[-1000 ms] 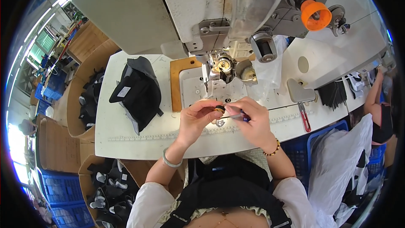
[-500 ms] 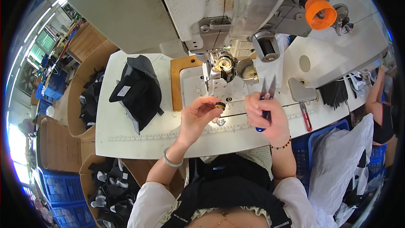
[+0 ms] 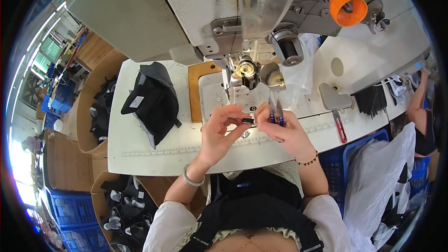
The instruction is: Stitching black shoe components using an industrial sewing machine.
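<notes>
Over the front of the white sewing table [image 3: 140,163], my left hand [image 3: 217,133] pinches a small black bobbin [image 3: 248,121] between thumb and fingers. My right hand [image 3: 289,135] is closed around blue-handled scissors [image 3: 276,108], their blades pointing away from me. Its thumb and forefinger meet right beside the bobbin; whether they grip a thread end is too small to make out. Just beyond both hands is the sewing machine's lit needle area [image 3: 246,70]. A folded black and grey fabric piece [image 3: 156,100] with a white label lies to the left.
A ruler strip [image 3: 186,148] runs along the table's front. To the right lie a red-handled tool [image 3: 340,128] and black strips [image 3: 371,102]. Cardboard boxes [image 3: 95,112] of black pieces stand left, a blue crate [image 3: 347,158] right. Another person's arm [image 3: 416,95] shows far right.
My right hand has moved left with the scissors, up to the bobbin. The bobbin has turned in my left hand and sits slightly lower. The view has shifted a little.
</notes>
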The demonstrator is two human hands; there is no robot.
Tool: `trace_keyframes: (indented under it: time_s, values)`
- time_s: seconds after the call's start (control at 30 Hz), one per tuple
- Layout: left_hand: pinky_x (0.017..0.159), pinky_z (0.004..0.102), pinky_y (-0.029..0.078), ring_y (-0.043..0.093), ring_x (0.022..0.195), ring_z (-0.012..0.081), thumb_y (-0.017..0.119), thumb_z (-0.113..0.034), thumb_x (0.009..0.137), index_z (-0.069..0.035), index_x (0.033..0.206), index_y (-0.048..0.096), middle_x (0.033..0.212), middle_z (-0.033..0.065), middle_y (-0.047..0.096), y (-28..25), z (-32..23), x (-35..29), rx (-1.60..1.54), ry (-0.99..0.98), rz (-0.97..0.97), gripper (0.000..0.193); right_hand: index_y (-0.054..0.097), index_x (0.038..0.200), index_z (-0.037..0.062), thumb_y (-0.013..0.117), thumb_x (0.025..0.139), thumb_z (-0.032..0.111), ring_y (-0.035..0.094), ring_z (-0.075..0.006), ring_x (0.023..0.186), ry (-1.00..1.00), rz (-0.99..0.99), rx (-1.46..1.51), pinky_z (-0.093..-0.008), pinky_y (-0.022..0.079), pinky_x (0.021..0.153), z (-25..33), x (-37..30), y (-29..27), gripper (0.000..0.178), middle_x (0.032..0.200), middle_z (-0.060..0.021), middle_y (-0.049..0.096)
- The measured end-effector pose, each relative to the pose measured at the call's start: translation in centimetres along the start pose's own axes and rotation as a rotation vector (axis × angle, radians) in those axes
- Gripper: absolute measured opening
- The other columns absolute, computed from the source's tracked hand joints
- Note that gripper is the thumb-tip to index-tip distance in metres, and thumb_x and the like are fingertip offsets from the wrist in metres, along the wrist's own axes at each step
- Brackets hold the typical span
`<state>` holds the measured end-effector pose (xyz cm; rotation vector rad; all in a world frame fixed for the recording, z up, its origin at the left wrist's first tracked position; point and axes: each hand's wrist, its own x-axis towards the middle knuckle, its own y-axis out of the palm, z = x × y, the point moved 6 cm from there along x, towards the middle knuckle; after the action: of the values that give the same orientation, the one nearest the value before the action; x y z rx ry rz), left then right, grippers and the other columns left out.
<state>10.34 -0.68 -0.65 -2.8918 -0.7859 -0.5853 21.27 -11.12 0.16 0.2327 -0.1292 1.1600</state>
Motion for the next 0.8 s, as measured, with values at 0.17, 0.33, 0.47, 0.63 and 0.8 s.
trace_keyframes:
  time_s: [0.17, 0.33, 0.47, 0.63, 0.8]
  values:
    - [0.078, 0.0259, 0.049, 0.058, 0.088, 0.0129, 0.063, 0.01, 0.077, 0.001, 0.111, 0.047, 0.097, 0.0079, 0.057, 0.8, -0.1, -0.1, -0.044, 0.052, 0.007, 0.039, 0.055, 0.086, 0.0032, 0.059, 0.079, 0.005, 0.032, -0.0031, 0.045, 0.078, 0.121, 0.605, -0.0191, 0.026, 0.043, -0.6, -0.3, 0.1, 0.008, 0.092, -0.0047, 0.047]
    - [0.074, 0.0237, 0.051, 0.058, 0.087, 0.0124, 0.062, 0.01, 0.077, 0.001, 0.108, 0.048, 0.098, 0.0074, 0.057, 0.7, -0.6, -0.1, 0.01, 0.11, -0.043, 0.035, 0.056, 0.09, 0.0018, 0.058, 0.08, 0.005, 0.03, -0.0029, 0.043, 0.134, 0.133, 0.76, -0.0199, 0.021, 0.04, -1.6, -0.3, 0.4, 0.01, 0.071, 0.0003, 0.045]
    - [0.073, 0.0235, 0.051, 0.06, 0.085, 0.0129, 0.062, 0.009, 0.078, 0.002, 0.106, 0.052, 0.098, 0.0079, 0.058, 0.7, -0.5, -0.2, 0.051, 0.095, -0.053, 0.031, 0.059, 0.099, -0.0001, 0.058, 0.082, 0.007, 0.028, -0.0016, 0.043, 0.24, 0.048, 0.482, -0.0203, 0.018, 0.039, -1.6, -0.4, 0.7, 0.019, 0.054, 0.0063, 0.038]
    - [0.073, 0.0255, 0.052, 0.063, 0.083, 0.0159, 0.059, 0.004, 0.082, 0.002, 0.104, 0.057, 0.093, 0.0098, 0.063, 0.4, 1.6, -0.1, -0.236, -0.269, 0.011, 0.022, 0.06, 0.104, -0.0002, 0.06, 0.082, 0.009, 0.029, -0.0011, 0.045, 0.207, -0.007, 0.43, -0.0191, 0.019, 0.041, -1.0, -0.2, 0.2, 0.023, 0.059, 0.0062, 0.041]
    - [0.074, 0.0281, 0.052, 0.064, 0.082, 0.0182, 0.059, 0.001, 0.083, 0.001, 0.105, 0.058, 0.094, 0.012, 0.064, 0.2, 2.7, -0.1, -0.571, -0.299, 0.04, 0.022, 0.057, 0.106, 0.0014, 0.062, 0.082, 0.009, 0.032, -0.0019, 0.05, -0.047, -0.35, 0.031, -0.016, 0.025, 0.047, 0.9, -0.1, -1.4, 0.026, 0.068, 0.0055, 0.049]
